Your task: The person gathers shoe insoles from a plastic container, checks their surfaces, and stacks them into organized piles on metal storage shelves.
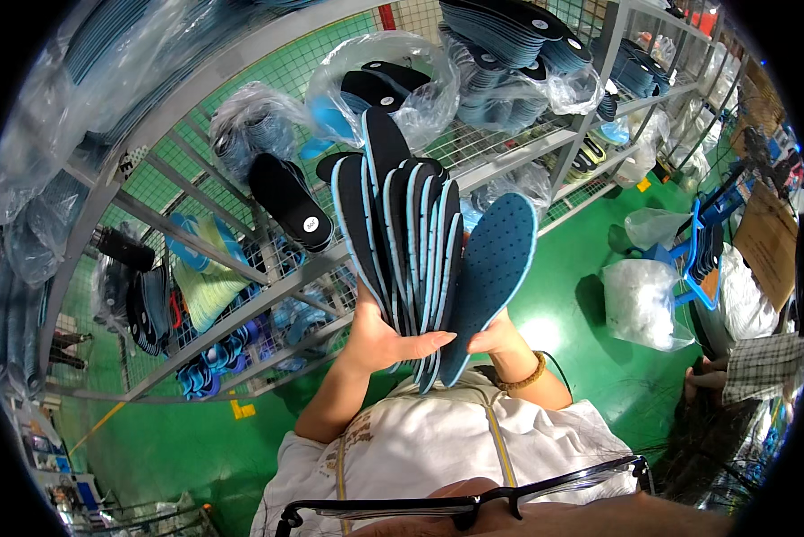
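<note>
A fanned stack of black-and-blue insoles point(411, 233) is gripped upright before my body. My left hand point(388, 336) wraps round its lower left side, the thumb laid across the front. On the other side my right hand point(500, 338) clasps the lower end, its thumb on a single blue dotted insole point(494, 259) that leans out to the right, underside showing. The stack hides most of my fingers. Beyond it, to the left, a black insole point(290, 201) with a round white sticker lies on the metal rack.
The grey wire rack point(500, 170) runs across in front. It bears clear plastic bags point(257, 130) and piled insoles point(518, 36). At right stand a clear bag point(643, 304) of white material, a blue plastic frame point(695, 255) and cardboard point(767, 242) on the green floor. Another person's checked sleeve point(764, 369) shows there.
</note>
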A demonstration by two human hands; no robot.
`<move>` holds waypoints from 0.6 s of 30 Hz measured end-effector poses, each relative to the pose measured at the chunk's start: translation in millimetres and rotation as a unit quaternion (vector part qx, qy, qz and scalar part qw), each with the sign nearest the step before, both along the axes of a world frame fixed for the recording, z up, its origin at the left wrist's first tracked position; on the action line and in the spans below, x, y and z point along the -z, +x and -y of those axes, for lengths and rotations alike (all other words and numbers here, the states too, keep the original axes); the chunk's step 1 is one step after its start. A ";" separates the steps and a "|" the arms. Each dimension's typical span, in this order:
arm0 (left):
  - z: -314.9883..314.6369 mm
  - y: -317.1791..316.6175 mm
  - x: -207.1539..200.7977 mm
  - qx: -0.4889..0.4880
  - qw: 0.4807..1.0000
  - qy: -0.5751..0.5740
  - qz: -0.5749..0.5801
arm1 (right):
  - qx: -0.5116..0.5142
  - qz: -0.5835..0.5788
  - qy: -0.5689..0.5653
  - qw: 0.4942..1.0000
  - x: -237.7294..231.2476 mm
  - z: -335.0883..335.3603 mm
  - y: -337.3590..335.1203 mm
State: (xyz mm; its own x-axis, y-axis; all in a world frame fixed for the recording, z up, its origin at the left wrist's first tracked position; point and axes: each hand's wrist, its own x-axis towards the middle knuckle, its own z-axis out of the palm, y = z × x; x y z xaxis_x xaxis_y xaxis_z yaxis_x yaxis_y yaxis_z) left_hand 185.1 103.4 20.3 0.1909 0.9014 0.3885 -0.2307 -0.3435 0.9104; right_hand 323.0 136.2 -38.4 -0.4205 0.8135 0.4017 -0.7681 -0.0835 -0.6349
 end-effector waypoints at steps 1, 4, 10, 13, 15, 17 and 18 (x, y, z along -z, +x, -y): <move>-1.5 2.2 -5.3 0.014 1.000 -0.002 0.005 | 0.008 0.002 0.011 1.000 3.6 -2.4 1.6; -1.4 8.8 -7.7 -0.011 1.000 0.018 0.003 | 0.023 0.005 0.012 1.000 -3.6 -0.1 6.5; -1.5 17.0 -17.4 0.015 1.000 0.010 0.009 | 0.031 0.030 0.037 0.998 -4.3 0.5 9.9; -0.5 18.9 -6.9 -0.021 0.999 0.023 0.024 | 0.016 0.042 0.022 0.999 -7.3 5.3 11.4; -0.3 15.4 1.6 -0.052 0.998 0.028 -0.008 | 0.021 0.057 0.022 0.998 -8.4 6.7 11.4; -1.5 16.0 -2.7 -0.038 0.999 0.020 0.002 | 0.034 0.084 0.050 0.995 -6.7 2.7 9.7; -1.7 15.4 -4.1 -0.023 1.000 0.011 0.011 | 0.029 0.085 0.052 0.995 0.0 -0.1 7.6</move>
State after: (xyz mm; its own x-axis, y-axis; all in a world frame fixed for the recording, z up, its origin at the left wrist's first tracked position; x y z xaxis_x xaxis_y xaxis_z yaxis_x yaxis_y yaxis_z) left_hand 200.5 105.1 24.4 0.1405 0.8999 0.4129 -0.2340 -0.3750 0.8970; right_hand 330.6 136.4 -38.4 -0.4439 0.7957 0.4121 -0.6503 0.0303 -0.7591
